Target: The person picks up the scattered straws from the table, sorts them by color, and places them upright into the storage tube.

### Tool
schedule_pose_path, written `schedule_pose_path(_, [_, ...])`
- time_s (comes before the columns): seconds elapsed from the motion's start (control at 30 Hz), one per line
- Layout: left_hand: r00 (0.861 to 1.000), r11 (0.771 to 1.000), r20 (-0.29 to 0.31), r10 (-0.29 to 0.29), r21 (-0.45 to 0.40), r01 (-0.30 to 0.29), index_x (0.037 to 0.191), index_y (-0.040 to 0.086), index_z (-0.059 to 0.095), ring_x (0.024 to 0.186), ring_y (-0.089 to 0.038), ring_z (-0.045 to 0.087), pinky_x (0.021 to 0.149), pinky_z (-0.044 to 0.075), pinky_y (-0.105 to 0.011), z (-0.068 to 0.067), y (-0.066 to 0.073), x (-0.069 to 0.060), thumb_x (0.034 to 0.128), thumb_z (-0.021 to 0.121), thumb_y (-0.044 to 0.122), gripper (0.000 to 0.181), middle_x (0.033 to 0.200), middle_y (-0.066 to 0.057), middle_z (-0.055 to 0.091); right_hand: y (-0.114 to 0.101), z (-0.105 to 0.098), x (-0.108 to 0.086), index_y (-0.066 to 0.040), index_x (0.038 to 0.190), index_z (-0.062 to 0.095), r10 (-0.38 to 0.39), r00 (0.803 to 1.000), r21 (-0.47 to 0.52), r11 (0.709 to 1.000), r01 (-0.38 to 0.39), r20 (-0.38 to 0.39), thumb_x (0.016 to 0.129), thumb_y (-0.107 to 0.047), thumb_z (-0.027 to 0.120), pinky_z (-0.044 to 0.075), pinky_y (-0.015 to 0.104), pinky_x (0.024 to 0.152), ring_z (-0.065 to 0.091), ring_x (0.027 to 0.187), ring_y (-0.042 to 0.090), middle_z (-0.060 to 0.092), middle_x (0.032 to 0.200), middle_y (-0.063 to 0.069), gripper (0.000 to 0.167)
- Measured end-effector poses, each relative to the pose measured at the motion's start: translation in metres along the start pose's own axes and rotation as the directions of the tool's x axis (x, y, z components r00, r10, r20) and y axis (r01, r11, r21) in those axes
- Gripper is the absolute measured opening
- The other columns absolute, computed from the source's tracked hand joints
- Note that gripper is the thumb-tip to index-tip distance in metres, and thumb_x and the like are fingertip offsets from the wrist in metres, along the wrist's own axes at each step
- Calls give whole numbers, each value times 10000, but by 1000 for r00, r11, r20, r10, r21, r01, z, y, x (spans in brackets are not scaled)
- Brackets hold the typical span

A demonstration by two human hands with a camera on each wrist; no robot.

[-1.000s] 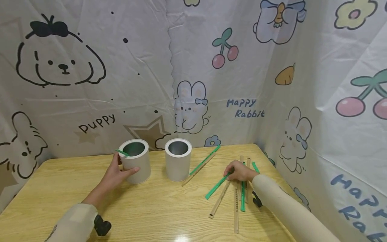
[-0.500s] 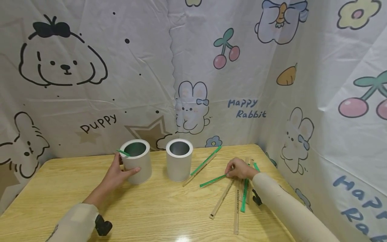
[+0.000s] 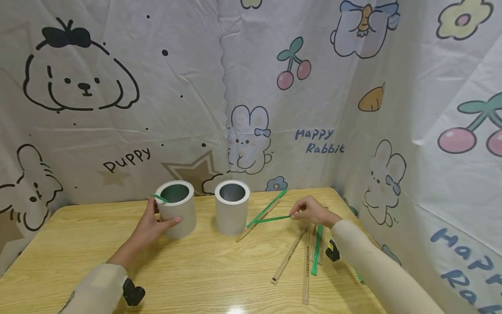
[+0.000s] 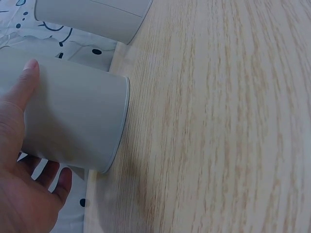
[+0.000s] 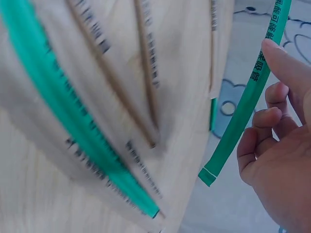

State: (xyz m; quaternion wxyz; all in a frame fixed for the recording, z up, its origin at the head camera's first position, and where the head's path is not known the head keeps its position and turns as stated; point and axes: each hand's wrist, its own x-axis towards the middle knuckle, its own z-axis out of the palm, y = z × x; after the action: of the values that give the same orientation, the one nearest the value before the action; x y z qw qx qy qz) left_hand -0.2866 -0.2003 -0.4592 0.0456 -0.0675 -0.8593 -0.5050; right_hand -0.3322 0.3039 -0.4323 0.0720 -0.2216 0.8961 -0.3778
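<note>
My left hand [image 3: 150,229] holds the left off-white canister [image 3: 183,222], thumb across its front. The left wrist view also shows this canister [image 4: 77,111] and the hand [image 4: 24,160] around it. A green straw [image 3: 160,198] leans over its rim, its lower part hidden inside. To its right stands a second off-white canister [image 3: 232,220]; no straw shows in its opening. Above the table at right, my right hand [image 3: 311,211] pinches a green-wrapped straw [image 3: 272,218] near one end. In the right wrist view, printed lettering runs along this straw [image 5: 243,107].
Below my right hand lie several wrapped straws, among them a brown one [image 3: 288,257] and a green one [image 3: 317,253]. Another green and brown pair lies beside the right canister, the brown straw [image 3: 245,234] nearer me. A patterned cloth [image 3: 188,87] hangs behind the table [image 3: 196,279].
My right hand has risen slightly with the green straw, lifting it off the pile. The straw's free end has swung up and leftward, now nearly level. The left hand stays on its canister.
</note>
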Motion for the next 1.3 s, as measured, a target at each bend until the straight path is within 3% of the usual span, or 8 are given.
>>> schedule_pose_path(0.13, [1000, 1000, 1, 6, 1, -6, 1577, 80, 105, 1394, -496, 359, 1122, 319, -730, 0, 0, 0, 895, 786, 306, 990, 1552, -279, 322, -10, -1, 1, 0, 962, 766, 10, 1000, 21, 1000, -10, -3, 918, -92, 732, 420, 230, 664, 452, 731, 123, 717, 959, 124, 108])
schedule_pose_path(0.53, [999, 999, -6, 51, 0, -51, 1574, 86, 137, 1373, -495, 393, 1099, 353, -722, 0, -3, 2, 891, 792, 286, 968, 1548, -274, 343, -56, -4, 7, 51, 1037, 736, 17, 999, 136, 991, -13, -29, 945, -99, 703, 425, 215, 629, 473, 677, 90, 643, 840, -32, 179])
schedule_pose_path(0.8, [998, 998, -7, 55, -7, -55, 1578, 72, 158, 1372, -494, 397, 1100, 353, -719, 1, -3, 3, 886, 798, 281, 965, 1562, -266, 342, -98, -5, 13, -23, 1079, 737, 98, 991, 265, 962, -72, -89, 960, -153, 697, 510, 316, 861, 587, 914, 212, 641, 925, -45, 181])
schedule_pose_path(0.9, [998, 998, -6, 56, -10, -56, 1576, 76, 165, 1379, -495, 392, 1108, 348, -718, -1, -4, 2, 888, 796, 270, 954, 1563, -264, 342, -114, -2, 19, -30, 1102, 725, 108, 988, 330, 942, -66, -108, 974, -160, 678, 493, 357, 938, 592, 978, 187, 650, 983, -61, 188])
schedule_pose_path(1.03, [999, 999, 5, 52, -10, -52, 1580, 81, 160, 1387, -498, 385, 1104, 347, -726, -1, -4, 2, 889, 794, 291, 961, 1554, -270, 346, -133, 3, 30, -30, 1109, 716, 112, 983, 413, 910, -44, -143, 987, -153, 655, 458, 340, 957, 580, 990, 124, 649, 1006, -86, 184])
schedule_pose_path(1.13, [999, 999, 5, 45, -4, -45, 1582, 79, 157, 1381, -493, 391, 1095, 355, -726, 0, -4, 2, 888, 794, 301, 968, 1541, -274, 355, -151, 8, 40, -68, 1076, 718, 142, 975, 508, 861, -37, -169, 999, -142, 635, 441, 299, 898, 550, 924, 100, 635, 969, -100, 135])
schedule_pose_path(1.2, [999, 999, 1, 44, 1, -44, 1580, 79, 161, 1378, -488, 396, 1096, 357, -722, 0, -4, 2, 887, 796, 301, 966, 1539, -271, 360, -164, 13, 48, -110, 1028, 717, 162, 970, 588, 809, -24, -183, 1009, -128, 618, 436, 273, 850, 533, 872, 86, 628, 939, -108, 102])
schedule_pose_path(1.3, [999, 999, 0, 45, -2, -45, 1580, 81, 161, 1373, -482, 399, 1094, 360, -720, 0, -5, 3, 886, 797, 296, 967, 1534, -268, 366, -187, 21, 61, -176, 930, 700, 182, 962, 707, 707, 18, -206, 1012, -91, 604, 437, 231, 776, 517, 798, 70, 627, 887, -103, 152])
